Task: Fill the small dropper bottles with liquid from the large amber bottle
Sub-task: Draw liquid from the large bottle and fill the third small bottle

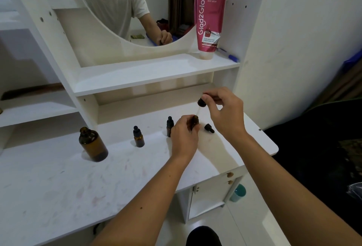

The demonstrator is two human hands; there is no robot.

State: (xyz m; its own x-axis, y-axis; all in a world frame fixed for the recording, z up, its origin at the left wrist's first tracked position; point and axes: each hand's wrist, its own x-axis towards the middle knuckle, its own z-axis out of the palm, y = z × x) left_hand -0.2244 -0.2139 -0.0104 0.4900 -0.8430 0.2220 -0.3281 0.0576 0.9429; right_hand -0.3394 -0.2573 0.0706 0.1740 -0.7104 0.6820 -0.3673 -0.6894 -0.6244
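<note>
1. Standing near the left edge of the white tabletop (58, 183) is the large amber bottle (93, 144), with its top open.
2. The pink tube (210, 18) stands on the shelf (137, 75) above.
3. The left hand (184, 138) has its grip wrapped around an open small bottle (195, 121) near the back right corner.
4. The right hand (225, 112) pinches a black dropper cap (201, 102) just above that bottle.
5. Two capped small bottles (138, 137) (169, 126) stand between the big bottle and the hands.
6. A loose black cap (209, 128) lies beside the held bottle.
</note>
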